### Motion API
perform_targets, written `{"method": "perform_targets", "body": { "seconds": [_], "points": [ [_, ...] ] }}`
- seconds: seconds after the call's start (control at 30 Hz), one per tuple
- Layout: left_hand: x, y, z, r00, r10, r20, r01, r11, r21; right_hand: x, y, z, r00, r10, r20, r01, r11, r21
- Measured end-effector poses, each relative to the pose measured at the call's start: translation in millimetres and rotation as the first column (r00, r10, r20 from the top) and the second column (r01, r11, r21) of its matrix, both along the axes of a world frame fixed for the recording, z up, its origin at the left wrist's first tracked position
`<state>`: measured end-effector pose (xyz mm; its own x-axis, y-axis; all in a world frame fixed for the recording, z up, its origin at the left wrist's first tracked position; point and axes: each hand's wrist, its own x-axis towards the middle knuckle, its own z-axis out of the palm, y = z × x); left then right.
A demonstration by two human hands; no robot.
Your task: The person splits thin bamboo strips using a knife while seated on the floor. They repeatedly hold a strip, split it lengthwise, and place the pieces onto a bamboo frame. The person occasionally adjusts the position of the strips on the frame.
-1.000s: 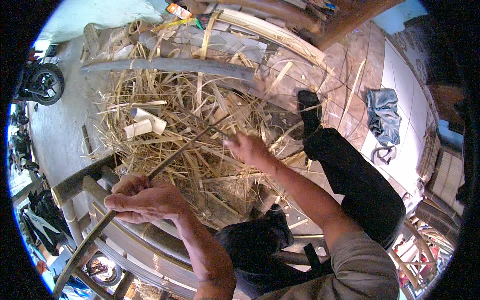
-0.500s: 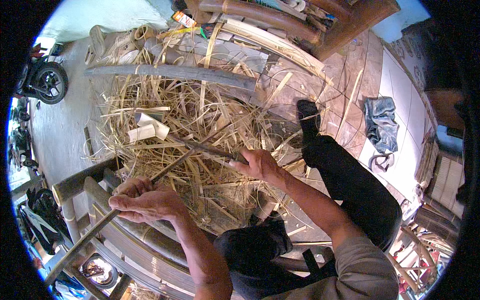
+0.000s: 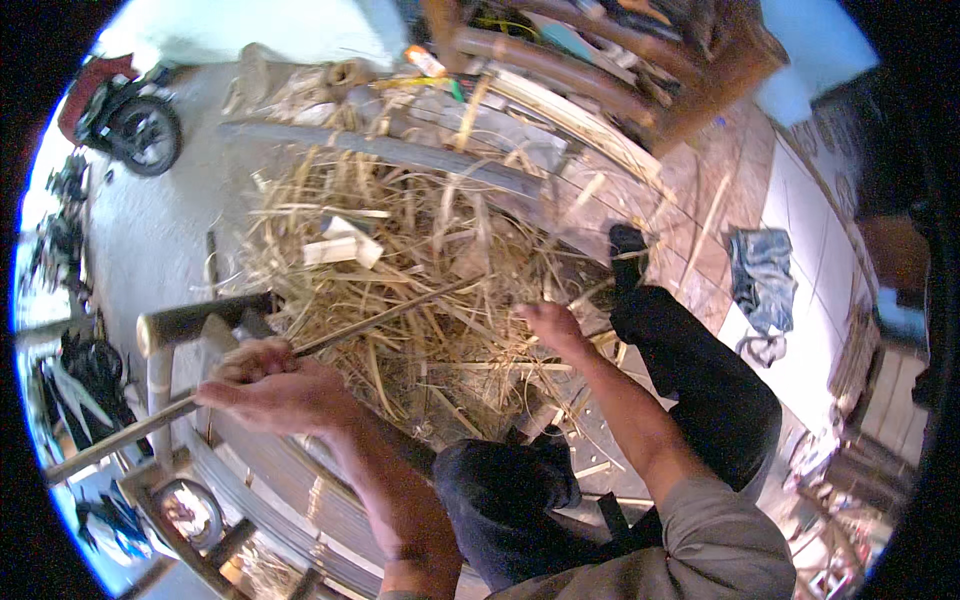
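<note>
My left hand [image 3: 275, 388] is closed round a long thin bamboo stick [image 3: 385, 318]. The stick slants from the lower left, through the hand, to a tip above the shavings. To its right, beyond the stick's far end, my right hand [image 3: 556, 330] is closed, thumb toward the left. Half a second ago it held a dark, knife-like blade; now the blade is smeared by motion and hard to make out. Beneath both hands lies a heap of curled bamboo shavings [image 3: 400, 250], with a pale split bamboo piece [image 3: 345, 245] on top.
A bamboo bench [image 3: 205, 325] is under my left arm. My black-trousered leg [image 3: 690, 350] stretches out at the right. A grey bamboo length [image 3: 380, 150] lies behind the heap. Bundled cloth [image 3: 760, 280] lies on the floor at right; a motorcycle [image 3: 140, 130] stands far left.
My right hand has moved right, away from the stick, and the dark blade no longer crosses it. My left hand has shifted slightly left with the stick, which lies flatter. The whole view has shifted.
</note>
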<state>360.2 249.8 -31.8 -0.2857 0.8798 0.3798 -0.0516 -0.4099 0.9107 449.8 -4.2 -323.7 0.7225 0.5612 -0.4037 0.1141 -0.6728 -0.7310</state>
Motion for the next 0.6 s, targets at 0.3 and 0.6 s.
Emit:
{"method": "perform_targets", "body": {
  "seconds": [0.3, 0.6],
  "points": [
    [-180, 39, 200, 0.958, -0.187, 0.216, 0.143, 0.968, 0.207, -42, 44, 82, 0.874, -0.210, -0.439, 0.242, 0.970, 0.018],
    [-436, -35, 266, 0.974, 0.213, -0.071, -0.210, 0.977, 0.044, -129, 67, 220, 0.867, 0.105, -0.486, -0.007, 0.980, 0.200]
  ]
}}
